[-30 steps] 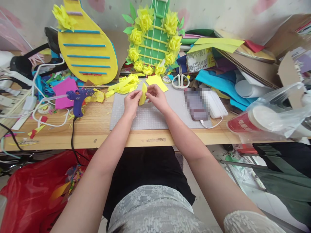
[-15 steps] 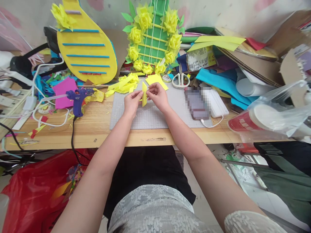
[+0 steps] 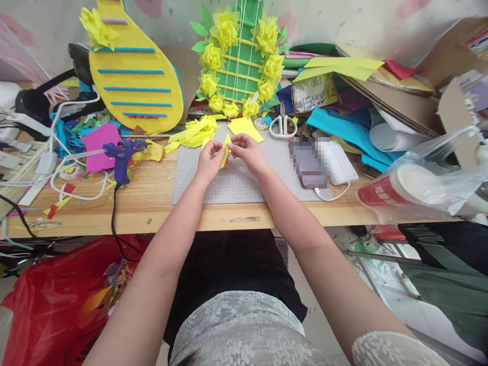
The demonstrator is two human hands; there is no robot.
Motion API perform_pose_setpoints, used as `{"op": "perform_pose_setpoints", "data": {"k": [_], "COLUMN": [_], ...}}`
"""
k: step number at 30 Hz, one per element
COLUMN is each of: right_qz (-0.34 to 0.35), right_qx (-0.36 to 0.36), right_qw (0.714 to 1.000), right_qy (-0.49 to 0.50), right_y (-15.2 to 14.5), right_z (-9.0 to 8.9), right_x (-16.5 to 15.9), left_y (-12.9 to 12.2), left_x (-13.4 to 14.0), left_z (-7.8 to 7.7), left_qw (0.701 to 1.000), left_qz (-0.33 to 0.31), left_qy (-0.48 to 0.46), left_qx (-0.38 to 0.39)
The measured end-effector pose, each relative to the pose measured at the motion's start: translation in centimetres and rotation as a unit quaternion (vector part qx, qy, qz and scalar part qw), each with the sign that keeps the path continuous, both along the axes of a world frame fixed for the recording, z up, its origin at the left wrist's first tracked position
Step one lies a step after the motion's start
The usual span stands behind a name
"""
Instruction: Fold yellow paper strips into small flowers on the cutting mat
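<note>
Between my hands is a small folded piece of yellow paper (image 3: 225, 152), held over the grey cutting mat (image 3: 247, 185). My left hand (image 3: 209, 161) pinches it from the left. From the right, the thumb and fingers of my right hand (image 3: 249, 152) are closed on its other side. Just behind lie a stack of yellow paper squares (image 3: 246, 127) and a heap of cut yellow paper pieces (image 3: 194, 131). Farther back, a green instrument-shaped craft (image 3: 238, 76) stands ringed with yellow paper flowers.
At left are a purple glue gun (image 3: 122, 157) with its cord and a yellow lute-shaped board (image 3: 137, 94). Scissors (image 3: 283, 124), a phone (image 3: 309, 162), a white power bank (image 3: 337, 162) and a bagged red cup (image 3: 392, 188) are at right. A red bag (image 3: 46, 300) hangs below the table edge.
The yellow paper has turned from an upright narrow strip to a tilted, pointed shape. My left hand has shifted slightly right, closer to my right hand.
</note>
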State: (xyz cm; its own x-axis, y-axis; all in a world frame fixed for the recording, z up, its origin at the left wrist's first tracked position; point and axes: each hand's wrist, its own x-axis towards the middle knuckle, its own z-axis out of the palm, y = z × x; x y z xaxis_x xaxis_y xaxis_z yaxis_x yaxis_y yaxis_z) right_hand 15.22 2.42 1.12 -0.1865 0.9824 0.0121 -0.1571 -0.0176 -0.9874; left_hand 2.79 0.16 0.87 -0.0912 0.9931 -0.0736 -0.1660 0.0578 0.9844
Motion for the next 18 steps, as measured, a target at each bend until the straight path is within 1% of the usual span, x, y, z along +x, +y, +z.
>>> {"op": "perform_pose_setpoints", "data": {"k": [5, 7, 11, 14, 18], "right_qz": [-0.024, -0.029, -0.020, -0.005, 0.000], "right_qx": [-0.005, -0.001, 0.017, 0.027, 0.043], "right_qw": [1.000, 1.000, 1.000, 1.000, 0.999], "right_qy": [0.000, 0.001, 0.004, -0.001, -0.008], "right_y": [0.3, 0.4, 0.6, 0.9, 1.3], "right_z": [0.2, 0.2, 0.1, -0.3, -0.7], "right_x": [0.2, 0.3, 0.6, 0.8, 1.0], "left_y": [-0.2, -0.3, -0.5, -0.6, -0.8], "left_x": [-0.4, -0.5, -0.6, -0.7, -0.7], "left_z": [0.3, 0.5, 0.8, 0.8, 0.9], "left_qw": [0.996, 0.993, 0.989, 0.981, 0.972], "left_qz": [-0.084, -0.107, -0.118, -0.142, -0.165], "left_qy": [0.036, 0.047, 0.083, 0.128, 0.159], "left_qx": [-0.024, -0.024, -0.023, -0.025, -0.046]}}
